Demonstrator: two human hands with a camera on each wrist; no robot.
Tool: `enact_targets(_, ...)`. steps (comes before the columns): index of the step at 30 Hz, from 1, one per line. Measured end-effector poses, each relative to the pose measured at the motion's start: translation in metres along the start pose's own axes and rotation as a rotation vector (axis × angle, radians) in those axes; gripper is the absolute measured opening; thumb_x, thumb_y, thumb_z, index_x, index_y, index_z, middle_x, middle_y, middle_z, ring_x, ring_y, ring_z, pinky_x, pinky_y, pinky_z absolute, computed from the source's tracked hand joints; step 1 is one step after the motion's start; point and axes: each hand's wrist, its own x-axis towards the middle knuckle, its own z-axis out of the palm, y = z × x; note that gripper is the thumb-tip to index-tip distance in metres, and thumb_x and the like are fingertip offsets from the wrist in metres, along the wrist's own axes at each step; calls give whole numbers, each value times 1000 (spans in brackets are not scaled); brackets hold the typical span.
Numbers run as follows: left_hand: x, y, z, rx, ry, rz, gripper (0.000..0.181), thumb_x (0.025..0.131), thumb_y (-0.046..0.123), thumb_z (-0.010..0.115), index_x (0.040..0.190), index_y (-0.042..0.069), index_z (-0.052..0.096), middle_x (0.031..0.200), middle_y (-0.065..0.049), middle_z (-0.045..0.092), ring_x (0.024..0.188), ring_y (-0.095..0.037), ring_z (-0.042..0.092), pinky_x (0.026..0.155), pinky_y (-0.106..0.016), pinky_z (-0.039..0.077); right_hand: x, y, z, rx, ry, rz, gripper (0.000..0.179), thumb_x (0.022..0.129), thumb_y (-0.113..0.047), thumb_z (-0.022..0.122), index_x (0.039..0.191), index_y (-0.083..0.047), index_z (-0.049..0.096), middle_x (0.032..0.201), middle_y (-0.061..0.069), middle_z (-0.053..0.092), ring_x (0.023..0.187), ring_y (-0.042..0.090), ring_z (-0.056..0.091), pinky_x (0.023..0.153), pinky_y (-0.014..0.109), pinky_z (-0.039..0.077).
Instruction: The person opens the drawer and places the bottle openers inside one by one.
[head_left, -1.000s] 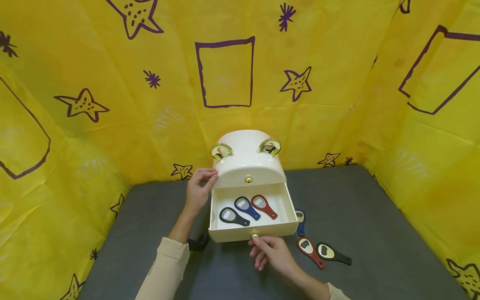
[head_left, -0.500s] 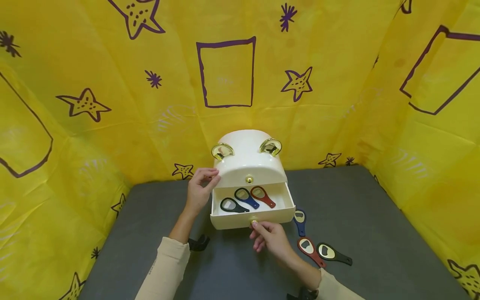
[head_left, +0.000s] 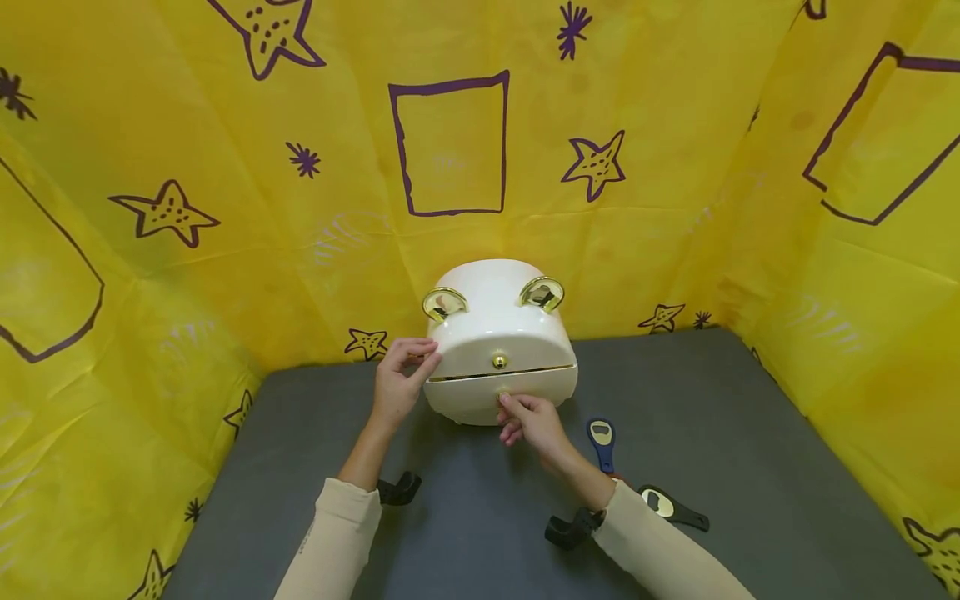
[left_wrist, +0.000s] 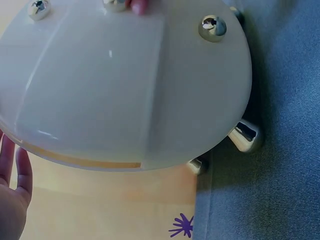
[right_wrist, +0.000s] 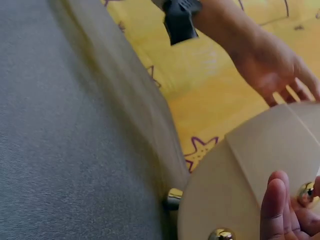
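A cream rounded drawer box (head_left: 491, 304) with two gold ears stands in the middle of the table. Its drawer (head_left: 457, 398) is nearly closed, with a thin dark gap along the top edge. Thumb and finger of my right hand (head_left: 534, 425) pinch that drawer's gold knob (left_wrist: 116, 4). My left hand (head_left: 401, 379) touches the box's left side with loosely bent fingers. To the right lie a blue bottle opener (head_left: 602, 442) and a black bottle opener (head_left: 671, 507). A red one is almost wholly hidden by my right forearm. What is inside the drawer is out of sight.
A grey cloth covers the table (head_left: 480, 525). Yellow curtains (head_left: 330, 275) with purple drawings hang behind and at both sides. The box has another gold knob (head_left: 499, 362) above the pinched one and a lower knob (left_wrist: 212, 28), plus short gold feet (left_wrist: 246, 136).
My right hand has pushed the drawer inward by its knob, and the bottle openers inside have gone from sight. My left hand has stayed at the box's side.
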Motion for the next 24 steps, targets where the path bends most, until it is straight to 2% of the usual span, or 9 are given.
enact_targets(5,0,2,0,2,-4,-14,17,83,-6,70,99,-13,68,106,-30,60,94,1,55,80,-11,48,6,-1,1,12,5,-8,36,100,-20,55,99,16,60,72,3,64,51,11,60,50,24,52)
enact_targets(14,0,0,0,-10,3,-33,18,84,-6,70,100,-13,68,108,-30,60,95,1,55,81,-12,48,5,6,-6,-36,28,-6,40,97,-22,61,106,17,62,72,7,64,50,11,58,49,22,51)
enact_targets(18,0,-2,0,-9,7,-35,17,84,-5,70,99,-13,68,107,-30,60,95,1,55,80,-11,48,6,18,-12,-85,30,1,37,94,-19,65,103,17,63,70,4,63,50,10,58,49,22,51)
enact_targets(24,0,-3,0,-4,11,-22,17,84,-6,70,99,-14,68,106,-30,60,94,2,55,79,-11,49,11,39,-15,-163,59,86,38,92,-21,68,94,17,65,66,2,63,47,9,57,46,22,51)
